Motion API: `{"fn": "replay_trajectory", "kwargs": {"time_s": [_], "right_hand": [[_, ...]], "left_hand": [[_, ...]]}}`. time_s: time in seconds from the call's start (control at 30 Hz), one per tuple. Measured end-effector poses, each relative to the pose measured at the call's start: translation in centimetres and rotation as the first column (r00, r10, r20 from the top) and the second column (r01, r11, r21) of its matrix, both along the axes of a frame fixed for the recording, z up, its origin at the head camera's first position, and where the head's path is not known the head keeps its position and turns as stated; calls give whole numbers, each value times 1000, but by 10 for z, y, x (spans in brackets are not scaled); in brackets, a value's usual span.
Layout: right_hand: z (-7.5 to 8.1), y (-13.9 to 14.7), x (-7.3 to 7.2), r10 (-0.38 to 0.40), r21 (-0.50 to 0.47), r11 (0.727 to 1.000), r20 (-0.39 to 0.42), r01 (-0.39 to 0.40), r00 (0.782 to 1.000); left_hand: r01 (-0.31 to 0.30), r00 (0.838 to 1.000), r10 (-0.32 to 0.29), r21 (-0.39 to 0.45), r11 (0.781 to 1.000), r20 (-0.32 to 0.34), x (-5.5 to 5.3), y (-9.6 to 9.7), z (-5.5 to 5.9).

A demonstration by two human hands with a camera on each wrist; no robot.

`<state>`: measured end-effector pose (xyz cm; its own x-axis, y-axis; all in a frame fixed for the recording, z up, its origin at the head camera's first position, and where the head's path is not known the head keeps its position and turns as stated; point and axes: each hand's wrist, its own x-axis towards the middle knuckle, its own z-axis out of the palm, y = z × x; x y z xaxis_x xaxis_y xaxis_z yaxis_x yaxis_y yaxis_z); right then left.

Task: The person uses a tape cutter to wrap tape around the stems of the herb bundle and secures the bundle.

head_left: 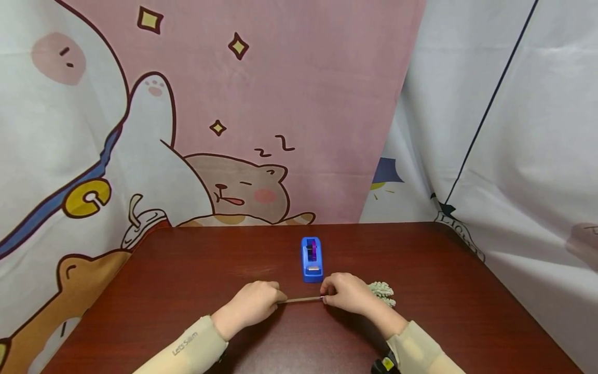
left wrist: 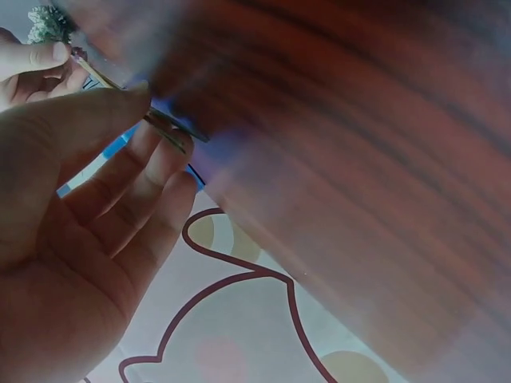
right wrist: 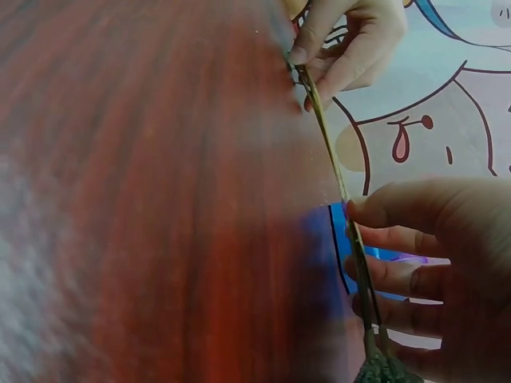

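Observation:
A thin sprig stretches between both hands, its brownish stem [head_left: 301,299] nearly level above the table. My left hand [head_left: 254,304] pinches the stem's bare end between thumb and fingers; in the left wrist view the cut ends [left wrist: 172,136] poke out past the fingertips. Farther along, my right hand [head_left: 348,293] pinches the stem, with a small purple band [left wrist: 77,53] right at the thumb tip. Pale green bumpy flower heads [head_left: 383,292] stick out behind the right hand. Just beyond the hands stands a blue tape dispenser [head_left: 311,259] with a purple roll.
The dark red-brown table [head_left: 187,280] reaches back to a cartoon-printed curtain [head_left: 299,104]. White cloth [head_left: 523,130] hangs along the right side. A black wrist device [head_left: 386,363] sits under the right sleeve.

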<state>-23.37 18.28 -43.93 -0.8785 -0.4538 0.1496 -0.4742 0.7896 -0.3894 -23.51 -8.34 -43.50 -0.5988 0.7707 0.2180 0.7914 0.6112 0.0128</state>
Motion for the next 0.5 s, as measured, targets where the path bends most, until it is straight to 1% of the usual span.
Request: {"fn": "replay_trajectory", "kwargs": {"time_s": [0.17,0.33,0.43,0.5], "right_hand": [[4,0,-2,11,-7,1000,-5,-11,1000],[10,4,-4,-11,-12,1000,0,11,1000],[14,10,-8,-33,-14,999,-1,33,999],[18,16,-11,-53,-17,998,-2,53,999]], "left_hand": [[4,1000,-4,-5,1000,8,0,-2,0],[-7,999,8,-5,1000,44,-1,-5,1],[-12,998,11,6,1000,63,-4,-10,6],[-28,997,27,11,1000,70,-6,-14,11]]}}
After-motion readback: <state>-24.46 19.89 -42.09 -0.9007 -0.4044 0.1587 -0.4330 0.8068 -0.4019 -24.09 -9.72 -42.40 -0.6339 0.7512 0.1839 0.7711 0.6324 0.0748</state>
